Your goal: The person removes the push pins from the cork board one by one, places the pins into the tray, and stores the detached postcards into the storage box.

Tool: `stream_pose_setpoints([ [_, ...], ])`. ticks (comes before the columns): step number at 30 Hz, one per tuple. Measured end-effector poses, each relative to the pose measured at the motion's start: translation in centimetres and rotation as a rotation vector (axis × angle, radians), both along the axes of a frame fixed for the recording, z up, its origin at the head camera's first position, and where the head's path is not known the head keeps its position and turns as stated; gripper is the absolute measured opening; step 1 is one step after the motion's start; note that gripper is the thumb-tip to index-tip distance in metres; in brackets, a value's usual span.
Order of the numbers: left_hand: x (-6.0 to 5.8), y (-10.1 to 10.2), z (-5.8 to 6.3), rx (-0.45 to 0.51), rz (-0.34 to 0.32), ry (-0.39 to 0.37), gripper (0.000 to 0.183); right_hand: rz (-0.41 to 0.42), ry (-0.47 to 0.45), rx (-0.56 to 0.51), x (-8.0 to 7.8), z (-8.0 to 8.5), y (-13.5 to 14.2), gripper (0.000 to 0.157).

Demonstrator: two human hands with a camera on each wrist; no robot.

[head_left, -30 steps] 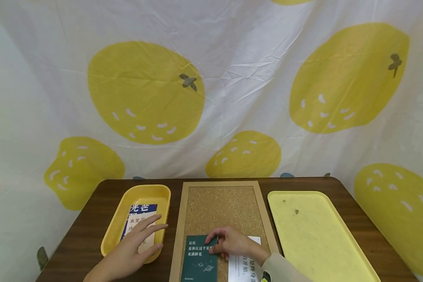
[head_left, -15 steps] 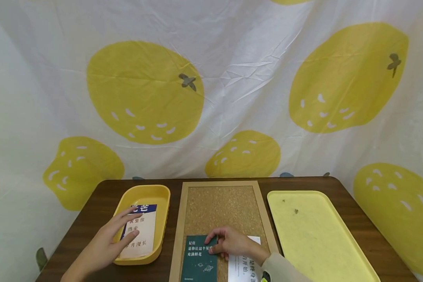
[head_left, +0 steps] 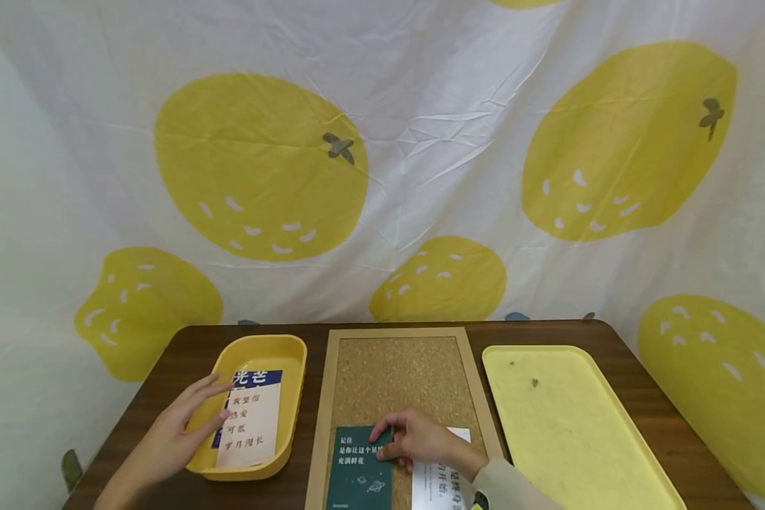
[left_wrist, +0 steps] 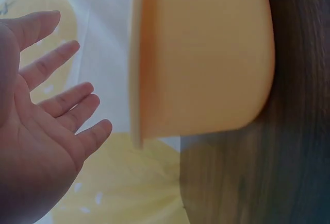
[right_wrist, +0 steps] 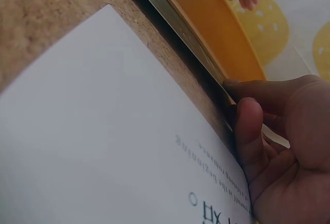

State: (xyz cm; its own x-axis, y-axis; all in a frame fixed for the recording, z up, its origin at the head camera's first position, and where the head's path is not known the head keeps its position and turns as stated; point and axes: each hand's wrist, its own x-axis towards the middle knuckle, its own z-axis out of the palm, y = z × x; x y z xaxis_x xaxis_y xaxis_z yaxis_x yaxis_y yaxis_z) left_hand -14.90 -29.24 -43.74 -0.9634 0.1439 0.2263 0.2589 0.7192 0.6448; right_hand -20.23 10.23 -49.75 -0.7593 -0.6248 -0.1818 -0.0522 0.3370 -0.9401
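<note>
My left hand (head_left: pixel 166 435) hovers at the left side of a yellow-orange plastic basket (head_left: pixel 293 382), fingers spread and holding nothing. The left wrist view shows the palm and spaced fingers beside the basket's outer wall (left_wrist: pixel 211 59). Inside the basket, a cream card (head_left: pixel 255 425) with handwriting-style characters overlaps a blue-and-white one (head_left: pixel 269 377). My right hand (head_left: pixel 421 439) pinches the right edge of a dark green card (head_left: pixel 360 478) with white lettering, over the lower corkboard. Partly under that hand is a white card (head_left: pixel 428 489) with printed text; its blank end (right_wrist: pixel 98 95) fills much of the right wrist view.
The wood-framed corkboard (head_left: pixel 401 375) lies mid-table. To its right is a flat pale yellow tray (head_left: pixel 580 425) with a couple of dark marks. Behind the dark wooden table (head_left: pixel 191 347) hangs a white cloth (head_left: pixel 421 170) printed with lemons.
My left hand has drawn back leftward from over the cards to the basket's left side, uncovering the cream card. The right hand and green card have stayed in place.
</note>
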Motion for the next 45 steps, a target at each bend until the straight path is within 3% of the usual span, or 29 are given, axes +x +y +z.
stream_pose_setpoints([
  [9,-0.6,-1.2,-1.2,0.037,0.026,-0.026,0.036,-0.007,0.006,-0.001,-0.1,-0.2,0.0,0.018],
  [20,-1.3,-2.2,-2.3,0.052,0.092,-0.192,0.048,-0.008,0.008,-0.003,-0.1,-0.3,0.0,0.018],
  [28,-1.9,-2.7,-2.4,0.070,0.117,-0.343,0.060,-0.015,-0.007,0.001,-0.1,-0.1,0.0,0.018],
  [45,-2.3,-4.0,-4.3,0.097,0.070,-0.499,0.066,-0.004,0.001,-0.001,0.0,0.0,0.1,0.018],
])
